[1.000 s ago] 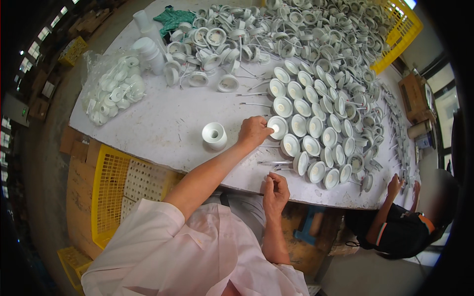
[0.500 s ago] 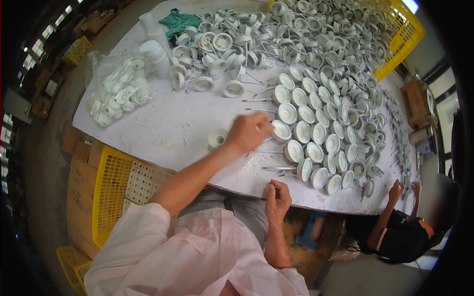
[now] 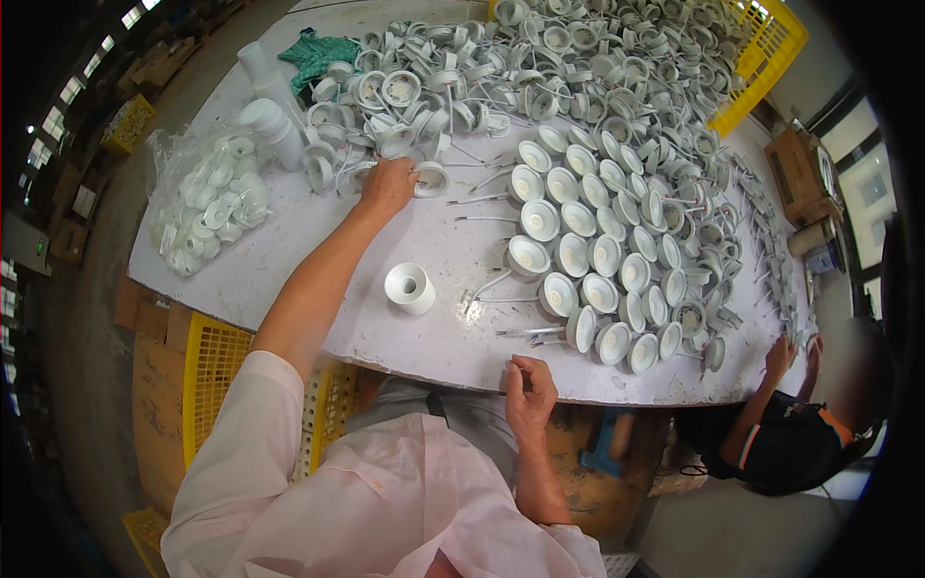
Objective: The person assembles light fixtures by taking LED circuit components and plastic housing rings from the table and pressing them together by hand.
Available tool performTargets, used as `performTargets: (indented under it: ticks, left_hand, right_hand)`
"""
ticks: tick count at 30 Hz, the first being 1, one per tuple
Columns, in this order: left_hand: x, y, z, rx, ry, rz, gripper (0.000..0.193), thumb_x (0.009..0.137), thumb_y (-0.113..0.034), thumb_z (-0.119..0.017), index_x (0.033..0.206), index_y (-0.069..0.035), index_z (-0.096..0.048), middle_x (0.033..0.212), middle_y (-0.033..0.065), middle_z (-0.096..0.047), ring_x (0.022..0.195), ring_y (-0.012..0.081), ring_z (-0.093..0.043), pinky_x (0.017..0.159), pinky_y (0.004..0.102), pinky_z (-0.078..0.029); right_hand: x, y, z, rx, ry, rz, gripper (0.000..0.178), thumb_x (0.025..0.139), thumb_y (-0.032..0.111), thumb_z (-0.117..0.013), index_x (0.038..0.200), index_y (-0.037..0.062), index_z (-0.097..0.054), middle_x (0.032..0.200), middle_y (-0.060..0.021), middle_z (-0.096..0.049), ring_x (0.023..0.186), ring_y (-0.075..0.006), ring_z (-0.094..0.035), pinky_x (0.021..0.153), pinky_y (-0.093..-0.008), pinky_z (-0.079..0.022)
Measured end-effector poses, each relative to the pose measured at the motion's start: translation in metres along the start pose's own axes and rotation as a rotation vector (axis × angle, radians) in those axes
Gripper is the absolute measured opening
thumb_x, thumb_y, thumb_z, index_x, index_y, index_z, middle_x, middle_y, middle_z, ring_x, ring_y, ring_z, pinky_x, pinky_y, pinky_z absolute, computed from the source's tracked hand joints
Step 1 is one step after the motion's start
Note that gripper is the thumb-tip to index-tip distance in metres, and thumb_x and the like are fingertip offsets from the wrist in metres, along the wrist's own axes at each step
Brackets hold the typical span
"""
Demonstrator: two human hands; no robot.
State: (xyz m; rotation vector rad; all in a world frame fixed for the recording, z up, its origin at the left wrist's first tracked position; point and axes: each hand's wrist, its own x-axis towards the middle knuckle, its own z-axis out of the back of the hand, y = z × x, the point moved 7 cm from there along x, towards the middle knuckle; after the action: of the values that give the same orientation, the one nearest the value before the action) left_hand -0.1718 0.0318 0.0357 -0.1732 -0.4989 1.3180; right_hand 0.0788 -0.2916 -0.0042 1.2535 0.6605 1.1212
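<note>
At the front of the big pile, my left hand (image 3: 388,185) reaches out with its fingers closed on the rim of a white round lamp housing (image 3: 433,181). My right hand (image 3: 530,393) is curled at the table's near edge; whatever lies inside its fingers is hidden. Between the hands stands a white cylindrical cup (image 3: 410,288) with a hole in its top. To its right, rows of white dish-shaped lamps (image 3: 604,255) lie face up, and several trail white cables with bare ends to the left.
A large heap of lamp housings (image 3: 578,72) covers the far side, before a yellow crate (image 3: 771,63). On the left are a clear bag of white rings (image 3: 214,202), white tubs (image 3: 273,130) and green cloth (image 3: 318,56). Another person (image 3: 790,438) works at the right edge.
My left hand has moved from the near lamps leftward and away to the pile's front housing. A lamp with its cable now lies where it was. My right hand has barely moved.
</note>
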Motion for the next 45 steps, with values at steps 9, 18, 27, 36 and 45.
performTargets:
  ticks: [9, 18, 27, 36, 45]
  left_hand:
    - [-0.015, 0.0, 0.04, -0.123, -0.148, -0.065, 0.017, 0.082, -0.016, -0.067, 0.087, 0.0, -0.07, 0.072, 0.0169, -0.068, 0.065, 0.028, -0.068, 0.063, 0.0378, -0.053]
    - [-0.102, -0.07, 0.093, -0.727, 0.031, 0.216, 0.018, 0.086, -0.01, -0.068, 0.094, 0.006, -0.068, 0.076, 0.009, -0.07, 0.063, 0.0091, -0.065, 0.053, 0.0239, -0.053]
    - [-0.169, -0.136, 0.075, -0.856, 0.198, 0.065, 0.026, 0.083, -0.011, -0.073, 0.104, 0.002, -0.068, 0.09, 0.0101, -0.071, 0.074, 0.0094, -0.065, 0.068, 0.0256, -0.054]
    - [-0.184, -0.168, 0.049, -0.988, 0.611, -0.226, 0.071, 0.077, -0.033, -0.077, 0.134, -0.002, -0.049, 0.129, 0.0174, -0.057, 0.123, 0.025, -0.052, 0.102, 0.0379, -0.041]
    - [-0.197, -0.164, 0.031, -1.287, 0.794, -0.082, 0.051, 0.086, -0.033, -0.071, 0.121, 0.002, -0.059, 0.11, 0.0115, -0.067, 0.105, 0.0166, -0.061, 0.094, 0.0311, -0.046]
  right_hand:
    - [0.003, -0.002, -0.003, 0.084, -0.003, -0.037, 0.011, 0.085, -0.002, -0.061, 0.096, -0.0009, -0.065, 0.09, -0.0066, -0.061, 0.074, -0.0097, -0.056, 0.066, -0.0216, -0.046]
    - [0.051, 0.063, -0.028, 0.179, 0.054, -0.017, 0.032, 0.084, -0.005, -0.061, 0.115, -0.0011, -0.061, 0.104, -0.0086, -0.063, 0.078, -0.0084, -0.057, 0.071, -0.0219, -0.048]
    - [0.062, 0.077, -0.026, 0.428, 0.021, -0.025, 0.042, 0.088, -0.004, -0.057, 0.129, -0.0053, -0.052, 0.118, -0.0126, -0.062, 0.098, -0.0157, -0.063, 0.071, -0.0281, -0.056]
    - [0.042, 0.073, 0.0, 0.63, 0.077, -0.197, 0.034, 0.089, 0.006, -0.058, 0.121, -0.0058, -0.058, 0.099, -0.0095, -0.066, 0.075, -0.0121, -0.062, 0.059, -0.0263, -0.052]
    - [0.027, 0.056, -0.004, 0.581, 0.207, -0.402, 0.033, 0.092, 0.011, -0.056, 0.121, -0.0049, -0.06, 0.099, -0.0088, -0.067, 0.082, -0.0111, -0.061, 0.067, -0.024, -0.05]
